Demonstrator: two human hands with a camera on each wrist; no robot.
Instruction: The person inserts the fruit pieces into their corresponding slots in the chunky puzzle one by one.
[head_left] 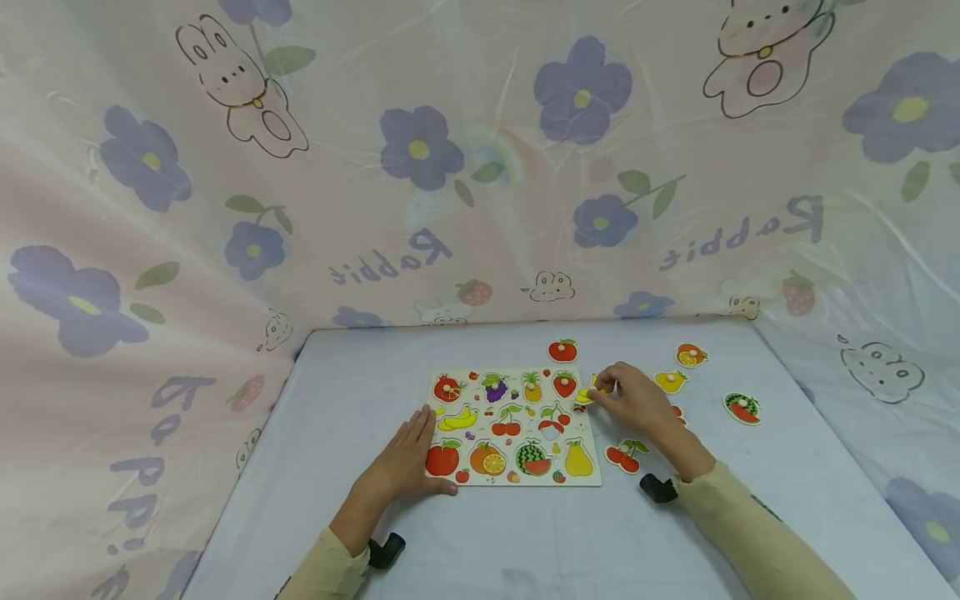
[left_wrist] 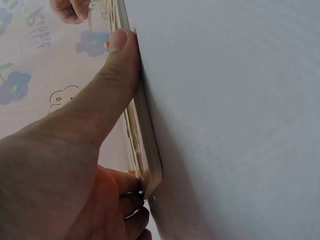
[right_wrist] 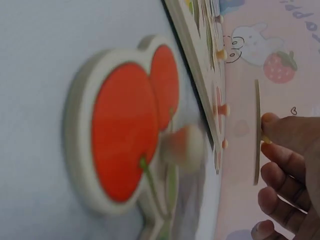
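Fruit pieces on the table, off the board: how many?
6: a round red one beyond the board; right of the board, an orange, a pear, a watermelon, cherries, and a red piece partly hidden by the right hand. More may be hidden.

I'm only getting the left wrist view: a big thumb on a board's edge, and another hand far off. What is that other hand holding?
Observer: The right hand pinches a yellow piece, as the head view shows.

Operator: Oh, lovely! I see just the edge of the board. Is anything lying loose to its right?

Observer: Yes, a cherry piece lies there, near the board's lower right corner in the head view.
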